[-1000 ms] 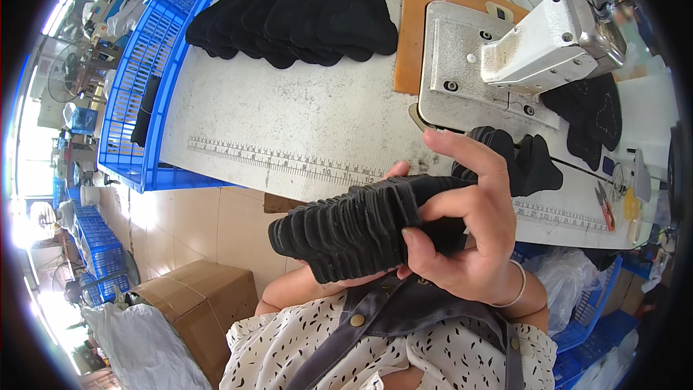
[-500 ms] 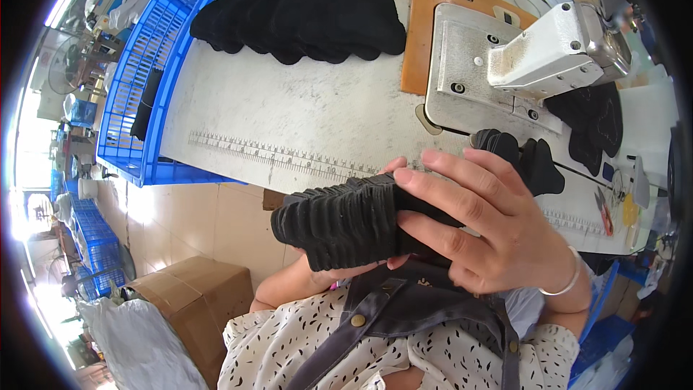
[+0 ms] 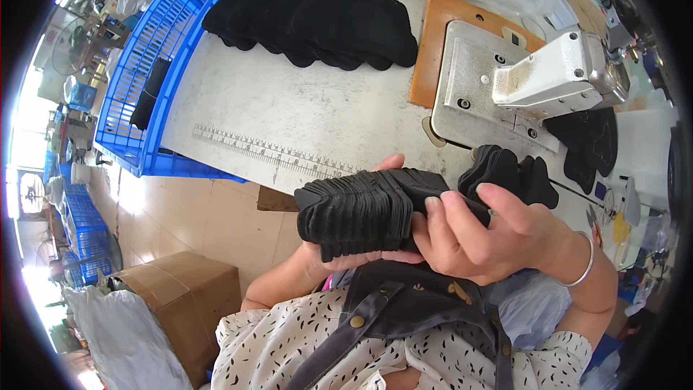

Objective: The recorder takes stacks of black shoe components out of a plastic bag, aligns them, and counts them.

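A thick stack of black cut fabric pieces [image 3: 354, 213] is held above the table's near edge, its many layered edges facing left. My left hand [image 3: 354, 258] supports it from below, with fingertips showing past its far side; most of this hand is hidden. At the stack's right end, my right hand [image 3: 480, 242] has its fingers bent and pressed on the end pieces. Just beyond that hand, a smaller bunch of black pieces [image 3: 498, 170] lies on the table [image 3: 289, 101]. Farther back, overlapping black pieces [image 3: 310, 25] are spread in a row.
A white sewing machine [image 3: 545, 76] stands at the right on an orange-brown board [image 3: 426, 50]. More black pieces [image 3: 588, 144] lie beside it, near red-handled snips [image 3: 595, 224]. A blue plastic crate [image 3: 151, 123] adjoins the table's left end. A cardboard box [image 3: 184, 303] sits at the lower left.
My right hand has moved from lying across the stack to its right end, fingers now curled at the edge. The stack has shifted slightly right, and the view has moved a little.
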Motion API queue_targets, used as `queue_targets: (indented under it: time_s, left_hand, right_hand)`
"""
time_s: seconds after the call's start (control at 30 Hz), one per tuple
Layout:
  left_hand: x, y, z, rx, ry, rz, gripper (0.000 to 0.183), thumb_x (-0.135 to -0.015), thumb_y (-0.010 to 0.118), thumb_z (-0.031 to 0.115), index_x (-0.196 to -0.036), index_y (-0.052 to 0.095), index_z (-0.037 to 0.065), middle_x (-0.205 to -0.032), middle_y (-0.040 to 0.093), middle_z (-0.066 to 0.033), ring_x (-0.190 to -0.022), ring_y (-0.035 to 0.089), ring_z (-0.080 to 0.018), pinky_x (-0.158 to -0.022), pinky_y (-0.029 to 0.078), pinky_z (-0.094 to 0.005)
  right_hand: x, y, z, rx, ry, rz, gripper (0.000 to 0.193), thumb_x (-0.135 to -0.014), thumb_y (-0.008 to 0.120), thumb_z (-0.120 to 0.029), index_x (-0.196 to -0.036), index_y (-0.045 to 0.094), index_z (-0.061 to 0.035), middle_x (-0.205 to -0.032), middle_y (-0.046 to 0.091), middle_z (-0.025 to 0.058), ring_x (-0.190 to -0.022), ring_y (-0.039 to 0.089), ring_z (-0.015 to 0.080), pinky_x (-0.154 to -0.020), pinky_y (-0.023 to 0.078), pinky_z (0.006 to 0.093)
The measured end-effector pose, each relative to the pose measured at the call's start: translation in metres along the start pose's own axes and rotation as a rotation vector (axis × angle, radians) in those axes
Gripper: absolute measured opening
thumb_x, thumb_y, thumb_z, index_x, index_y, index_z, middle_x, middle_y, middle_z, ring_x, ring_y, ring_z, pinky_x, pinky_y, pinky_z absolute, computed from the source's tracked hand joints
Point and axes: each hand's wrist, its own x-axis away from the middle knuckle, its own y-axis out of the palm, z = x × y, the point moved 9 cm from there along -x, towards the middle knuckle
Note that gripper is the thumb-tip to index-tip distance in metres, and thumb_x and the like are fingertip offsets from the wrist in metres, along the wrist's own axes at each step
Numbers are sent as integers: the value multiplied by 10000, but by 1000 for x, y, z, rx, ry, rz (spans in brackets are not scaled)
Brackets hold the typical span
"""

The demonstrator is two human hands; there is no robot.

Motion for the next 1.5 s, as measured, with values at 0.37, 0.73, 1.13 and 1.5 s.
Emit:
queue_targets:
  time_s: [0.37, 0.73, 1.13, 1.5]
  left_hand:
    - [17, 1, 19, -497, 207, -167, 1235, -660, 791, 563, -1506, -9, 151, -1455, 308, -160, -1293, 408, -371, -984, 413, -605]
    - [37, 11, 65, -325, 385, -263, 1026, -659, 755, 617, -1408, 298, 84, -1430, 338, -241, -1035, 566, -308, -694, 515, -404]
    - [42, 7, 68, -416, 437, -192, 1025, -680, 802, 515, -1426, 245, 85, -1481, 251, -207, -1091, 538, -302, -768, 527, -389]
    - [44, 5, 70, -365, 410, -222, 1027, -669, 817, 493, -1421, 255, 78, -1447, 296, -191, -1085, 539, -315, -784, 527, -411]
  right_hand:
    - [11, -6, 19, 56, 234, -24, 117, -837, 599, -238, -950, 592, -207, -948, 539, -35, -1003, 525, 122, -867, 435, 369]
    - [2, 15, -2, 77, 680, 15, 124, -809, 602, -155, -926, 629, -183, -900, 560, 1, -935, 554, 162, -911, 395, 456]
    - [-7, 73, 113, -839, 844, -265, 396, -608, 679, 14, -980, 546, 31, -933, 517, 145, -853, 570, 323, -743, 456, 376]
    - [-4, 79, 104, -463, 825, -330, 338, -645, 702, -69, -936, 548, 6, -926, 533, 143, -907, 543, 307, -801, 449, 385]
